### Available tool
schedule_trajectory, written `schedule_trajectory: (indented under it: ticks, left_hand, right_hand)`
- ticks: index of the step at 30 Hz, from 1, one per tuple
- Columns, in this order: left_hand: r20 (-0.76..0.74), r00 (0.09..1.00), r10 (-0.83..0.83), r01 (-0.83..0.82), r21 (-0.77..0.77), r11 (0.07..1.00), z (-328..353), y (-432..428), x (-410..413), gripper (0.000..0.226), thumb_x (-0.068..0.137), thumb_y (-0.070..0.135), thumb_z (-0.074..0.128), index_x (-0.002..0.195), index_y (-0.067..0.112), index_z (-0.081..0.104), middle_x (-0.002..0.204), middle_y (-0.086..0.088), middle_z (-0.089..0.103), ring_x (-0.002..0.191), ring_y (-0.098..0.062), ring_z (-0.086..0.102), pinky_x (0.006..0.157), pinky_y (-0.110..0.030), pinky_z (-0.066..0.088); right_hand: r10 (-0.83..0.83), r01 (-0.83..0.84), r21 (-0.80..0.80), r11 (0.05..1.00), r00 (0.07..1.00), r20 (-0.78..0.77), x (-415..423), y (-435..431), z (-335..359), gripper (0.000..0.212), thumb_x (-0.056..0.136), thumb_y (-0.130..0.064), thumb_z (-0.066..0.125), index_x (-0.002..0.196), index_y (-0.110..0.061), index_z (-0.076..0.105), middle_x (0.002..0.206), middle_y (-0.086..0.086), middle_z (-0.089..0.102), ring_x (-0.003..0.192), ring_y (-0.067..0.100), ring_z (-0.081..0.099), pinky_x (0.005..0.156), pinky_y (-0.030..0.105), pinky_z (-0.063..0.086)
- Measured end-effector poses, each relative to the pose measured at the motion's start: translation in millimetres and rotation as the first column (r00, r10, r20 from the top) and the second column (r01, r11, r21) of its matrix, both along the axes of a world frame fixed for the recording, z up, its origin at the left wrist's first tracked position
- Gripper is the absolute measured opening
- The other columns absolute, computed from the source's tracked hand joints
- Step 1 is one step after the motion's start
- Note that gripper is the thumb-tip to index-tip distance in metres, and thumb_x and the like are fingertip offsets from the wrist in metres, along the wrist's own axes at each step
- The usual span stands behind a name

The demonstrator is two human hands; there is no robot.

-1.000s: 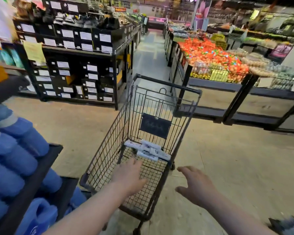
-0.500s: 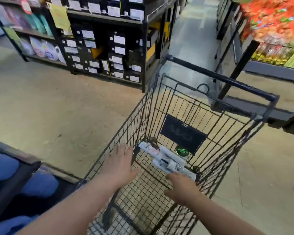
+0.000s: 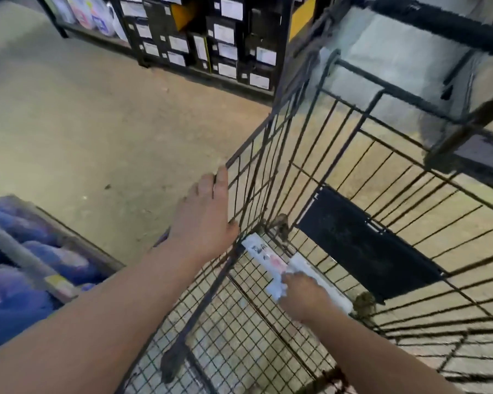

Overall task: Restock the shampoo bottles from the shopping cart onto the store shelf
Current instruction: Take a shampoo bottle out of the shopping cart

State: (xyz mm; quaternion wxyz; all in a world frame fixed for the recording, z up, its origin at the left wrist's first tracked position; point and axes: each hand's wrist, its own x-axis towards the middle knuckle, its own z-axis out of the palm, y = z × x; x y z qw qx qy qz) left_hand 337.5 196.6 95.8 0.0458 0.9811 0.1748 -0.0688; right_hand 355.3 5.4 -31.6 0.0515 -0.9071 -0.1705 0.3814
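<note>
- Down on the mesh floor of the cart (image 3: 251,142), white bottles (image 3: 264,255) lie flat and touching, against the far wall just below a black plate (image 3: 365,245).
- right hand (image 3: 305,297) is inside the basket on top of the bottles, fingers bent over the nearer one. It is blurred, so I cannot tell whether it grips or only touches.
- left hand (image 3: 204,223) rests on the top edge of the cart's left side wall, fingers fairly straight, nothing held. It looks like it is steadying the cart.
- Step in hand, my read: lifting a bottle out of the cart; no white bottle is visible outside the cart.
- To do it well: wrap the fingers round one bottle at mid-length, not at an end, so it does not tip.
- Lift straight up until it is above the rim, then swing it out.
- Brace with the left hand so the cart does not roll.
- Risk: because the bottles touch, pulling one may drag or roll its neighbour.
- In the way: the tall wire side wall, which any bottle has to go over. The handle (image 3: 439,27) is up at top right, out of the path.
- Around: a low shelf (image 3: 26,257) at lower left holds blue packs (image 3: 17,280), just beside the cart. I cannot tell if the bottles go there.
- A dark rack (image 3: 211,38) of labelled boxes stands across the floor (image 3: 97,123), well apart.
</note>
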Motion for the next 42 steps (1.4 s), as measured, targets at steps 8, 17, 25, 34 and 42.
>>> schedule_trajectory:
  ticks: [8, 17, 25, 34, 42]
  left_hand:
    - [0.178, 0.981, -0.08, 0.031, 0.265, 0.964, -33.1, 10.3, -2.1, 0.1, 0.072, 0.052, 0.061, 0.145, 0.003, 0.013, 0.136, -0.016, 0.039, 0.103, -0.029, 0.054, 0.061, -0.032, 0.052]
    - [0.323, 0.94, -0.109, -0.003, 0.329, 0.944, -51.3, 20.2, -1.6, 0.095, 0.064, 0.052, 0.051, 0.142, 0.004, 0.025, 0.124, -0.01, 0.035, 0.091, -0.022, 0.04, 0.052, -0.029, 0.047]
    - [0.306, 0.946, -0.111, -0.003, 0.349, 0.937, -52.8, 18.9, -4.7, 0.094, 0.066, 0.053, 0.044, 0.143, 0.004, 0.022, 0.124, -0.01, 0.033, 0.09, -0.021, 0.042, 0.052, -0.028, 0.045]
    - [0.134, 0.99, -0.039, 0.003, 0.261, 0.965, -44.4, 16.0, -7.0, 0.107, 0.071, 0.053, 0.059, 0.144, 0.006, -0.003, 0.136, -0.011, 0.019, 0.108, -0.025, 0.04, 0.072, -0.035, 0.05]
    - [-0.113, 0.994, 0.004, 0.0, 0.033, 0.999, 0.7, 1.8, -9.0, 0.097, 0.089, 0.045, 0.047, 0.142, 0.017, -0.029, 0.157, -0.004, -0.012, 0.143, -0.025, 0.007, 0.114, -0.039, 0.02]
  right_hand:
    - [-0.06, 0.06, 0.101, 0.993, 0.998, -0.001, 38.2, 30.6, -82.5, 0.039, 0.094, -0.027, 0.048, 0.13, -0.012, 0.045, 0.129, 0.009, 0.048, 0.117, 0.025, 0.051, 0.094, 0.033, 0.043]
    - [-0.239, 0.239, 0.006, 0.971, 0.971, -0.016, 55.5, 68.7, -140.7, 0.045, 0.09, -0.02, 0.047, 0.132, -0.007, 0.035, 0.125, 0.016, 0.053, 0.112, 0.033, 0.053, 0.092, 0.049, 0.047]
    - [-0.323, 0.326, 0.025, 0.945, 0.943, -0.082, 47.0, 76.1, -149.8, 0.043, 0.078, -0.041, 0.065, 0.108, -0.011, 0.055, 0.1, 0.008, 0.062, 0.08, 0.025, 0.066, 0.077, 0.036, 0.055]
    - [-0.409, 0.475, 0.285, 0.832, 0.874, -0.263, 21.7, 51.7, -76.3, 0.027, 0.082, -0.026, 0.065, 0.102, -0.013, 0.053, 0.098, 0.007, 0.059, 0.075, 0.018, 0.062, 0.048, 0.023, 0.048]
    - [-0.438, 0.516, 0.436, 0.738, 0.857, -0.273, -6.2, 11.5, 43.7, 0.029, 0.073, -0.036, 0.068, 0.097, -0.031, 0.054, 0.094, -0.008, 0.064, 0.083, 0.011, 0.064, 0.075, 0.038, 0.057]
